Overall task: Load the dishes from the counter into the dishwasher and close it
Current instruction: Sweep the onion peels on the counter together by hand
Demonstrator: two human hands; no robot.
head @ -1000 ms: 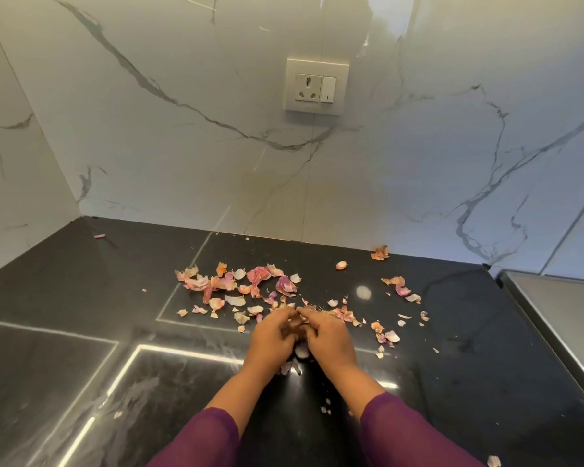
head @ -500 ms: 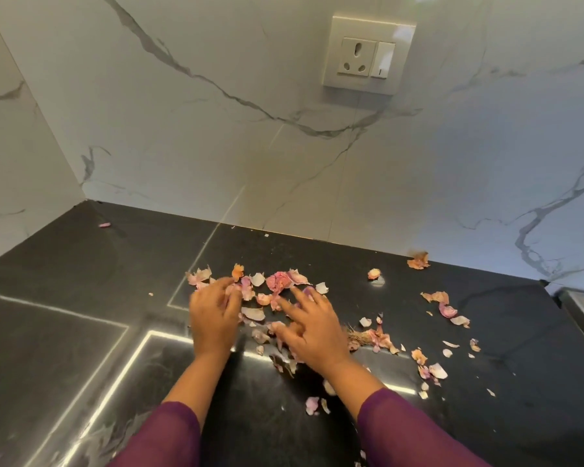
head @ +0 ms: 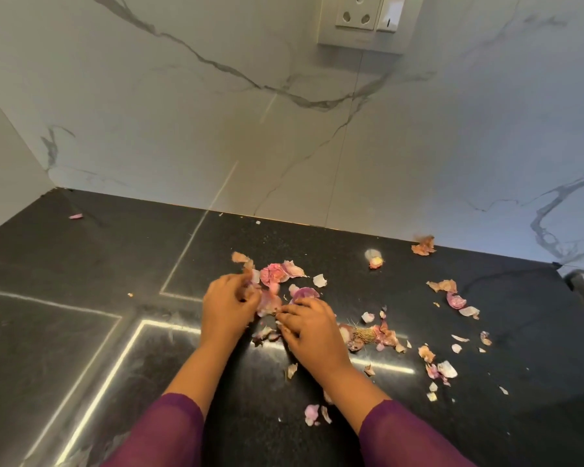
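Head view: left hand (head: pixel 228 308) and right hand (head: pixel 312 328) seemingly pinch peels (head: pixel 277 274).

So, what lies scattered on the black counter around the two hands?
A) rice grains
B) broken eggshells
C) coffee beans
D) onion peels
D: thin, papery pink and brown onion peels lie on the black counter around the left hand and the right hand.
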